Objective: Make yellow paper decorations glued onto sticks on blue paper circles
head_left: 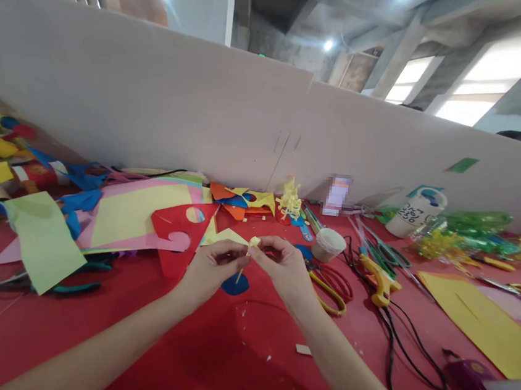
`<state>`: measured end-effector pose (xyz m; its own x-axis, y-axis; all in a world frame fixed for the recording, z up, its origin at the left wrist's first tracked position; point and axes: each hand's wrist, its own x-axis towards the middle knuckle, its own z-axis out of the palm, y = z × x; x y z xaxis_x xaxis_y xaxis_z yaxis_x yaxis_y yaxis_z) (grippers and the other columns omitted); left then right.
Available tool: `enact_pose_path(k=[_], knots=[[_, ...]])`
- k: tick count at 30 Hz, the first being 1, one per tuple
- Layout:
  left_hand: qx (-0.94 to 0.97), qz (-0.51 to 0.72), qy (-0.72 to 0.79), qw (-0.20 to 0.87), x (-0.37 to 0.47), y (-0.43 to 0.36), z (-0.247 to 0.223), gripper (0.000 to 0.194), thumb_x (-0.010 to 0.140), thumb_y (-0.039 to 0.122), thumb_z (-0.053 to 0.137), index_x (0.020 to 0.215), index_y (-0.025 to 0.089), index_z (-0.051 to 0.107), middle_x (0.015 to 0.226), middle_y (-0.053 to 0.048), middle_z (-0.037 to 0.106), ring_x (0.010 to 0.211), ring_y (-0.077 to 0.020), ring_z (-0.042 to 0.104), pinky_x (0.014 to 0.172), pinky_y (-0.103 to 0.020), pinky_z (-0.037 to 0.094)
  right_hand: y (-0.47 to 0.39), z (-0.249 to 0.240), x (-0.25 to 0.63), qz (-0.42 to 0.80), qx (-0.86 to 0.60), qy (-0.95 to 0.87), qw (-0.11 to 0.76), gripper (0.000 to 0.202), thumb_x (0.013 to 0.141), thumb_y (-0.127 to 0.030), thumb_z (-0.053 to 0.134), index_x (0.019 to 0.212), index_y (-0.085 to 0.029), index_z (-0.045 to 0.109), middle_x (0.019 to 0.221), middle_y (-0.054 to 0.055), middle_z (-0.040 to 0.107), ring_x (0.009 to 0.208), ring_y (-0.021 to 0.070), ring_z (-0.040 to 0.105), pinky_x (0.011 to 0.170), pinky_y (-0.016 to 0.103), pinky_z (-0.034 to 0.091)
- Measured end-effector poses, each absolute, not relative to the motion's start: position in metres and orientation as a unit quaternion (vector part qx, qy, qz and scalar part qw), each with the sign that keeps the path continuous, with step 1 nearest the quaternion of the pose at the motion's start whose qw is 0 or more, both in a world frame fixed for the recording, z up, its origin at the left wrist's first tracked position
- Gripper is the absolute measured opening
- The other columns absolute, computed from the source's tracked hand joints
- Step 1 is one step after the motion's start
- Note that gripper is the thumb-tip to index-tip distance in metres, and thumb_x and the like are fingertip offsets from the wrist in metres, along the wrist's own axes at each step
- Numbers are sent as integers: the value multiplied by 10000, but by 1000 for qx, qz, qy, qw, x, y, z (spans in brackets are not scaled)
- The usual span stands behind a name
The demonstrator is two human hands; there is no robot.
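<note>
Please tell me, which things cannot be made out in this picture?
All in the head view:
Yellow piece: small, partly covered by the fingers; exact shape unclear.
Object behind the cup: pixelated; details lost.
Purple tool: cut off by the right edge.
Teal-handled tool: partly hidden by the pale sheet.

Black lettering (pixel 411 212) (tilted, unclear) on the white container (pixel 415 215) cannot be read.

Craft workshop, glue gun (pixel 380 279), coloured sheets (pixel 130 213)
</note>
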<state>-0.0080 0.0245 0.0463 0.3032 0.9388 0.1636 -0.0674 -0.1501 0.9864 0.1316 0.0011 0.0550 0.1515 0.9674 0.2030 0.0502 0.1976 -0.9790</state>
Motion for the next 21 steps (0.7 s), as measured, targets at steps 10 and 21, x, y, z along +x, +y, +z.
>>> enact_pose_path(k=[10, 21], knots=[[608, 468, 362, 530, -9, 24, 50, 146, 619, 281, 696, 712, 169, 696, 677, -17, 646, 641, -142, 571, 610, -249, 471, 1, 55, 132, 414, -484, -522, 567, 207, 619, -289, 667, 773, -180, 581, 755, 9, 606, 687, 134, 567, 647, 257, 474], [604, 440, 363, 557, -10, 24, 47, 138, 629, 279, 703, 703, 162, 704, 683, -18, 668, 634, -131, 564, 604, -231, 458, 2, 55, 137, 473, -446, -511, 562, 221, 617, -261, 703, 787, -184, 585, 777, -8, 583, 742, 125, 537, 692, 249, 429]])
